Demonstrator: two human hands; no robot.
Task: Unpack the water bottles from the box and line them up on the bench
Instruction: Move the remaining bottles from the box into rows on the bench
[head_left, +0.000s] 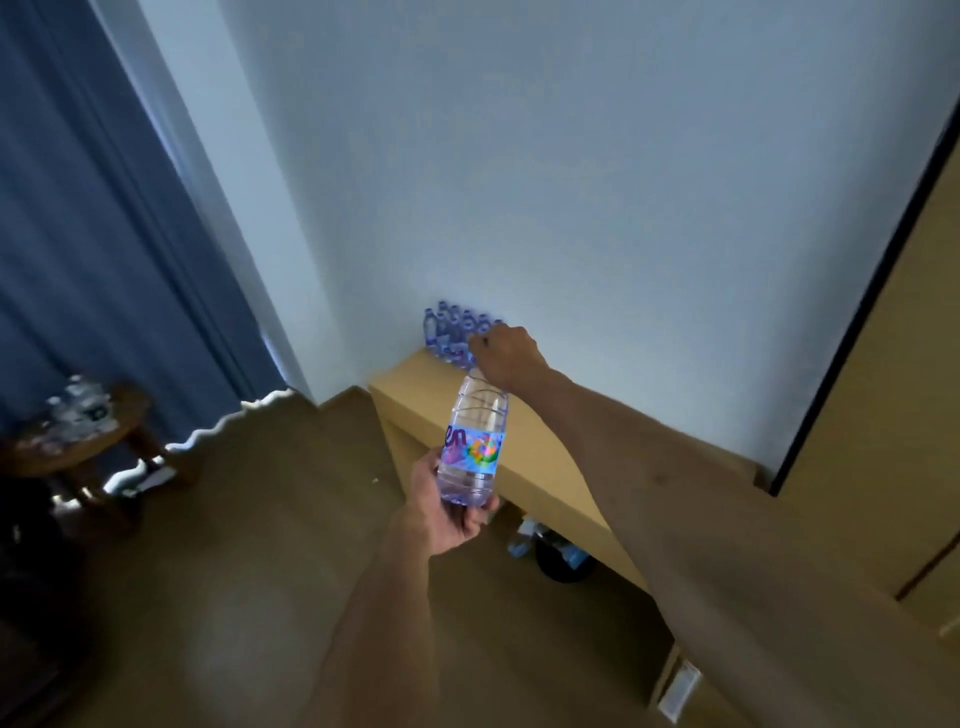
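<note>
My left hand (447, 512) grips the base of a labelled water bottle (474, 439) held above the floor beside the bench (545, 467); my right hand (506, 358) is curled at the row's near end, its hold unclear. I judge the task well advanced: a row of bottles (452, 332) already stands at the bench's far end against the wall, this bottle remains unplaced, and the box is out of view.

Two bare forearms, sleeveless in view, left grip (451, 512) and right grip (503, 358) ungloved, ringless.

Row of water bottles (454, 335) on tabletop (415, 395) far end, against wall (571, 182); side table (88, 441) left, before curtain (93, 234).
</note>
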